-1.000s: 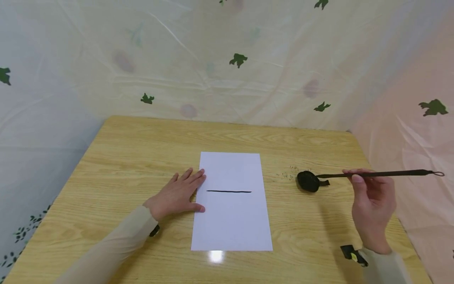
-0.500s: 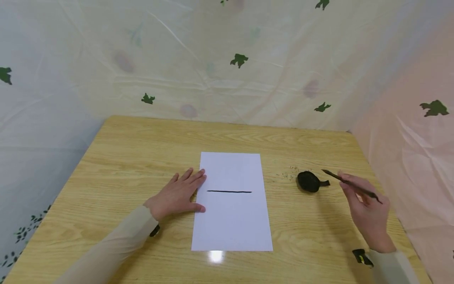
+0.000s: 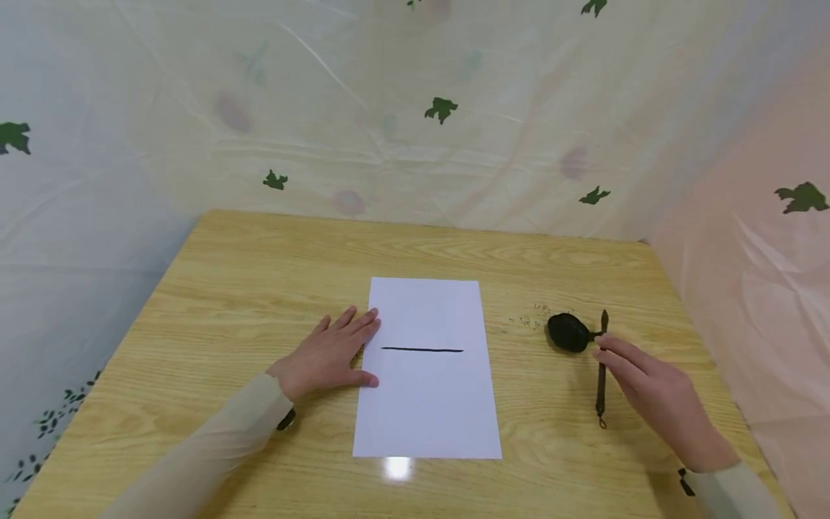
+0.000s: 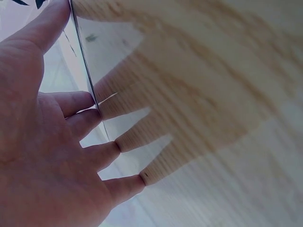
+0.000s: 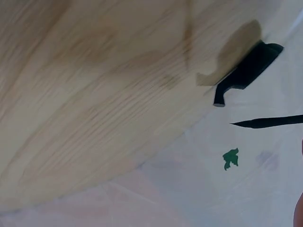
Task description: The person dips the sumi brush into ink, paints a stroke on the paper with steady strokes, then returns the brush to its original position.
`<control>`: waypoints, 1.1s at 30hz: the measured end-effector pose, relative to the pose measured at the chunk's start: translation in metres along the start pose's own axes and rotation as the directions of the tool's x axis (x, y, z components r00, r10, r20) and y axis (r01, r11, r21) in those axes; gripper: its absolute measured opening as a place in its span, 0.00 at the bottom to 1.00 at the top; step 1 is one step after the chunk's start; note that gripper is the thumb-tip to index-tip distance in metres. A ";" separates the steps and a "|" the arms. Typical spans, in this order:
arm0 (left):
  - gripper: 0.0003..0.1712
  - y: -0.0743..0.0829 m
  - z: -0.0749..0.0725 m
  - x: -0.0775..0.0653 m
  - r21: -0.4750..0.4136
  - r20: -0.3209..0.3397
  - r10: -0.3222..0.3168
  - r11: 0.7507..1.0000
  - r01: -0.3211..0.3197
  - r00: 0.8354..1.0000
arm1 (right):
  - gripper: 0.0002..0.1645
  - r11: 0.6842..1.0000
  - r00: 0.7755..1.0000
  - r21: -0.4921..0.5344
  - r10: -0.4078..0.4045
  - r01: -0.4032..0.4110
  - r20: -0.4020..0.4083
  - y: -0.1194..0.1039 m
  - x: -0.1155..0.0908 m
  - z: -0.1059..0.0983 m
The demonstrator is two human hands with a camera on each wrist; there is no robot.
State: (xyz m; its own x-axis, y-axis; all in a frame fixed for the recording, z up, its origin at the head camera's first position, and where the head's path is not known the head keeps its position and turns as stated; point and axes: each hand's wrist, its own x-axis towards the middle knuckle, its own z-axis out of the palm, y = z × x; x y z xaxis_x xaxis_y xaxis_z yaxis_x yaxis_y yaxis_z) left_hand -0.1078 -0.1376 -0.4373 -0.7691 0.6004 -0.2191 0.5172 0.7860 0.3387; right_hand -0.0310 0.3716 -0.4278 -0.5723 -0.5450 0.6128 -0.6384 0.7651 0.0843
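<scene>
My left hand [image 3: 327, 360] lies with fingers spread across the left edge of a white sheet of paper [image 3: 428, 411]. One black horizontal brush stroke [image 3: 421, 349] crosses the sheet's middle. In the left wrist view, the fingertips of the left hand [image 4: 61, 137] meet the tabletop. On the right, my right hand [image 3: 661, 396] pinches a dark ink brush [image 3: 601, 386] between fingers and thumb. Its bristle tip points toward the far edge, its hanging loop toward me. Just left of the brush sits a small black ink dish [image 3: 567, 333] with a short handle. The right wrist view shows the brush tip [image 5: 255, 124] apart from the ink dish [image 5: 251, 68].
Small dark ink specks [image 3: 534, 313] dot the wooden table [image 3: 285, 267] between paper and dish. Cloth curtains [image 3: 363, 108] with green bird-like prints hang behind the table and at both sides.
The brush has swung from lying sideways over the dish to pointing away from me, beside the dish's handle. My right hand has turned with it. The left hand holds its place.
</scene>
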 end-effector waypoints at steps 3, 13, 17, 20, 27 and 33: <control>0.57 -0.001 -0.001 0.001 0.007 0.002 -0.003 1.000 0.003 1.000 | 0.33 0.996 0.993 -0.050 -0.067 0.072 0.101 0.001 -0.004 -0.002; 0.58 -0.003 -0.002 0.002 0.018 0.006 -0.006 1.000 0.006 1.000 | 0.40 0.986 0.956 -0.035 -0.147 0.160 0.252 0.005 -0.008 0.000; 0.58 -0.004 -0.002 0.002 0.017 0.007 -0.011 1.000 0.011 1.000 | 0.40 0.979 0.943 -0.011 -0.193 0.203 0.270 0.011 -0.010 0.005; 0.58 -0.004 -0.001 0.001 0.013 0.010 -0.017 1.000 0.017 1.000 | 0.38 0.967 0.933 0.000 -0.244 0.253 0.264 0.016 -0.014 0.010; 0.58 -0.002 0.001 0.002 0.008 0.001 0.009 1.000 -0.009 1.000 | 0.35 0.935 0.901 0.001 -0.341 0.354 0.269 0.027 -0.028 0.016; 0.58 0.000 0.002 0.002 0.014 0.001 0.004 1.000 -0.004 1.000 | 0.33 0.922 0.884 0.031 -0.379 0.386 0.275 0.035 -0.033 0.018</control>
State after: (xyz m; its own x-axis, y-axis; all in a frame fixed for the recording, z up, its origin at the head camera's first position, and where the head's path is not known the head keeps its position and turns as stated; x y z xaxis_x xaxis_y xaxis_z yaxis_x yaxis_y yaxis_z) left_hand -0.1089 -0.1365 -0.4397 -0.7665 0.6038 -0.2187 0.5256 0.7856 0.3265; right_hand -0.0436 0.4100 -0.4594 -0.4048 -0.8660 0.2936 -0.8253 0.4843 0.2904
